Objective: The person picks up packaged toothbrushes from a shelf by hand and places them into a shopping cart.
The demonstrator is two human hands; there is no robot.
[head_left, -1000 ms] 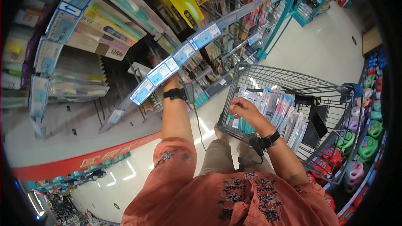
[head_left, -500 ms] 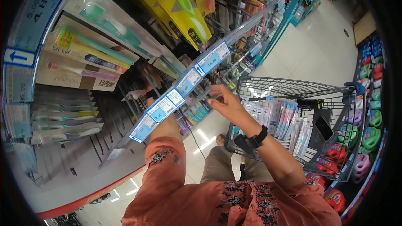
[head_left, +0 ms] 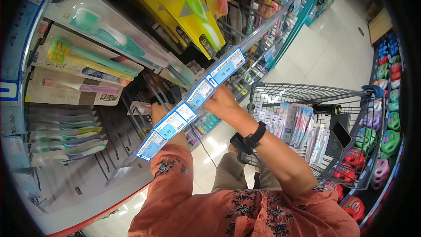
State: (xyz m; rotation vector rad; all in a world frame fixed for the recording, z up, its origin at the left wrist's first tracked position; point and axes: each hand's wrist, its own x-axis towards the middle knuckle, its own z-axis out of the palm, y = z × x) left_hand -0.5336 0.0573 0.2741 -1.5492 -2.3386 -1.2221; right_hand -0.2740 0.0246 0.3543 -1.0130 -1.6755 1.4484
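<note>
My left arm reaches under a slanted price rail [head_left: 188, 105] into the shelf. My left hand [head_left: 152, 87], in shadow behind the rail and metal hooks, has its fingers hidden. My right hand [head_left: 222, 103] is at the rail's right side, its fingertips out of sight behind the price labels. What either hand touches cannot be seen. Close to my left hand hang packaged toothbrushes: a teal and white one [head_left: 115, 37], a yellow and green pair [head_left: 90, 61] and a pink and purple one [head_left: 74, 85]. A large yellow toothbrush pack [head_left: 184, 11] hangs above.
At my right stands a wire shopping cart [head_left: 302, 92] holding several toothbrush packs [head_left: 296, 123] and a dark phone-like device [head_left: 341, 134]. Beyond it, colourful bottles [head_left: 391, 142] line a shelf. More toothbrush packs [head_left: 66, 140] hang at lower left. A thin cable [head_left: 204, 145] dangles below the rail.
My right hand has moved left and down from beside the cart to the price rail, its fingers passing out of sight. My left hand stays inside the shelf. The view has shifted slightly.
</note>
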